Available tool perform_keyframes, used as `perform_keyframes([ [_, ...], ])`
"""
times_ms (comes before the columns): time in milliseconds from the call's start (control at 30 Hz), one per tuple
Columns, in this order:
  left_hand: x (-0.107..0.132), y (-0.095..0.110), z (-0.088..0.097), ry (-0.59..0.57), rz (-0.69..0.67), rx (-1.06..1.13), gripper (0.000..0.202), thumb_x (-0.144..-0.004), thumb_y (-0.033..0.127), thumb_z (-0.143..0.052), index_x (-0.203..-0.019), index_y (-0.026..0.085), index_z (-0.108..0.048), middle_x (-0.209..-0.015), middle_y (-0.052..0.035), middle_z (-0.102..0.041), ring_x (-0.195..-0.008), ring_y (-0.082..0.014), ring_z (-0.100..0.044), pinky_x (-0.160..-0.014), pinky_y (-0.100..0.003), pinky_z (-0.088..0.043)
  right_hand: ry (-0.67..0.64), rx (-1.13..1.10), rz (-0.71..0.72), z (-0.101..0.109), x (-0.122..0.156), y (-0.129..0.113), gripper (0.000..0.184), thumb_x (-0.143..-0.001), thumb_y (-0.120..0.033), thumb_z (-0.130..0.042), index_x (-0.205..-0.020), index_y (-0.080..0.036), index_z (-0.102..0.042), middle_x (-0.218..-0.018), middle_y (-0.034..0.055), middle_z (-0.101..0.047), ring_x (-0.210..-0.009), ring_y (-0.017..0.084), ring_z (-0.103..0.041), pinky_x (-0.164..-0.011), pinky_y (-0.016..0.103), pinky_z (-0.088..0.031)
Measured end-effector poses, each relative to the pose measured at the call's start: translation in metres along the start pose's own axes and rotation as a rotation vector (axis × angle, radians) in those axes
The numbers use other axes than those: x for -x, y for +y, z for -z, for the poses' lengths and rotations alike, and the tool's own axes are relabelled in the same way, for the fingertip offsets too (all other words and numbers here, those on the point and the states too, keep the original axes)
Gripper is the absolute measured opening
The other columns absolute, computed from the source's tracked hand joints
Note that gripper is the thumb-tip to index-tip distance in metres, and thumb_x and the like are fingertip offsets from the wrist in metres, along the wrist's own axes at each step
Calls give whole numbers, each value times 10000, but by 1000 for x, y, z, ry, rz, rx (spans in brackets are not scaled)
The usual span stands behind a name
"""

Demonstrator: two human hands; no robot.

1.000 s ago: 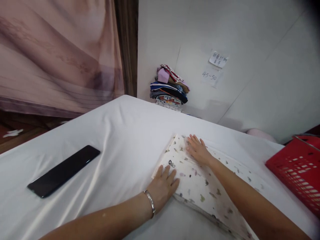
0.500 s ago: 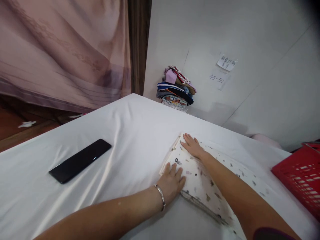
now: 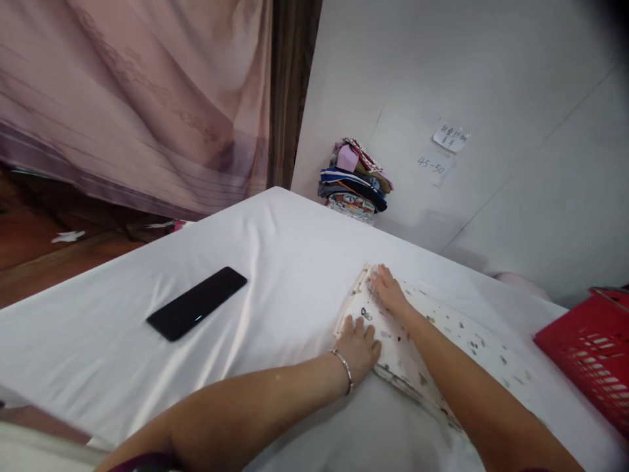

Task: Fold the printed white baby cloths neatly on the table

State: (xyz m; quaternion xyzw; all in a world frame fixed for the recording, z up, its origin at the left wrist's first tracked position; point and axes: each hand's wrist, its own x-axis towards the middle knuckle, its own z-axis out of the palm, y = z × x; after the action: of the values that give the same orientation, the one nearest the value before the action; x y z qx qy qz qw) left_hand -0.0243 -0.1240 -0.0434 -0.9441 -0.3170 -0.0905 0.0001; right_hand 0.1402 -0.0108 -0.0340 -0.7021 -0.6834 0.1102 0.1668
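Note:
A folded white cloth (image 3: pixel 422 354) with a scattered print of small dark and brown marks lies on the white-covered table. My left hand (image 3: pixel 358 347), with a silver bracelet at the wrist, rests flat on its near left corner, fingers spread. Farther back, my right hand (image 3: pixel 390 292) lies along the cloth's far left edge, its fingers stretched out and touching the top layer. Several layers show at the cloth's left and near edges. My right forearm covers part of the cloth.
A black phone (image 3: pixel 197 303) lies on the white sheet (image 3: pixel 295 242) to the left. To the right stands a red plastic basket (image 3: pixel 590 347). Beyond the table's far edge, a stack of folded clothes (image 3: pixel 354 180) sits against the wall. A pink curtain (image 3: pixel 162 98) hangs at the left.
The view has shifted slightly, so the phone, cloth and clothes stack sit farther right in the picture. Both hands remain on the cloth, the right one turned a little.

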Motion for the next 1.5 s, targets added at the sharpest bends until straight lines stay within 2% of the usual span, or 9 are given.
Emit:
perform_keyframes([
  [167, 4, -7, 36, -158, -37, 91, 374, -781, 207, -517, -1154, 199, -544, -1277, -133, -476, -1194, -324, -376, -952, -539, -254, 8, 73, -1, -10, 29, -18, 601, -857, -482, -286, -1345, -132, -320, -1419, 118, -274, -1320, 242, -185, -1055, 451, -140],
  [267, 3, -29, 63, -266, -62, 317, 435, -690, 243, -610, -1123, 261, -567, -1151, -62, -589, -1085, -249, -498, -926, -406, -352, 5, 134, 4, -16, 37, -18, 547, -877, -430, -285, -1333, -132, -338, -1422, 126, -265, -1320, 246, -183, -1044, 474, -136],
  [333, 0, -51, 73, -224, 14, 523, 385, -730, 312, -563, -1114, 306, -573, -1075, -3, -633, -976, -180, -566, -857, -292, -410, 18, 141, 30, -16, 38, -18, 509, -884, -407, -292, -1321, -155, -357, -1420, 120, -271, -1320, 239, -188, -1040, 472, -143],
  [500, -29, -104, 60, -86, 438, 628, 271, -772, 278, -467, -966, 263, -656, -977, 3, -670, -890, -153, -599, -771, -225, -440, 48, 86, 16, -16, 37, -18, 525, -890, -419, -262, -1322, -138, -362, -1409, 130, -291, -1319, 230, -194, -1039, 477, -155],
  [633, -67, -124, 36, -119, 563, 641, 270, -732, 226, -498, -944, 256, -663, -980, -11, -670, -815, -148, -620, -668, -212, -466, 84, -79, 2, -20, 36, -12, 530, -890, -408, -238, -1324, -137, -374, -1401, 101, -315, -1319, 211, -201, -1061, 453, -131],
  [867, -110, -112, 23, -166, 639, 641, 215, -694, 289, -543, -829, 209, -690, -911, -66, -682, -816, -193, -630, -678, -241, -473, 228, -507, -129, -13, 40, -6, 559, -829, -473, -354, -1282, -162, -450, -1351, 59, -405, -1259, 196, -339, -1069, 360, -219],
  [1000, -112, -103, 25, -178, 672, 622, 291, -697, 369, -532, -896, 204, -667, -950, -91, -671, -873, -230, -619, -724, -287, -473, 176, -381, -76, -13, 38, -8, 515, -827, -411, -365, -1273, -170, -458, -1345, 48, -414, -1275, 200, -310, -1084, 402, -163],
  [1300, -108, -104, 36, -187, 675, 602, 305, -676, 315, -535, -926, 168, -631, -1008, -137, -645, -925, -260, -602, -750, -312, -463, 132, -216, -19, -16, 37, -10, 514, -851, -374, -310, -1312, -164, -397, -1374, 53, -371, -1297, 196, -263, -1082, 431, -145],
  [1500, -107, -107, 26, -134, 678, 624, 309, -674, 296, -534, -942, 178, -629, -1009, -119, -646, -943, -258, -593, -781, -324, -453, 84, -154, -3, -13, 37, -16, 515, -858, -357, -299, -1321, -147, -381, -1381, 70, -360, -1307, 199, -238, -1077, 418, -150],
])
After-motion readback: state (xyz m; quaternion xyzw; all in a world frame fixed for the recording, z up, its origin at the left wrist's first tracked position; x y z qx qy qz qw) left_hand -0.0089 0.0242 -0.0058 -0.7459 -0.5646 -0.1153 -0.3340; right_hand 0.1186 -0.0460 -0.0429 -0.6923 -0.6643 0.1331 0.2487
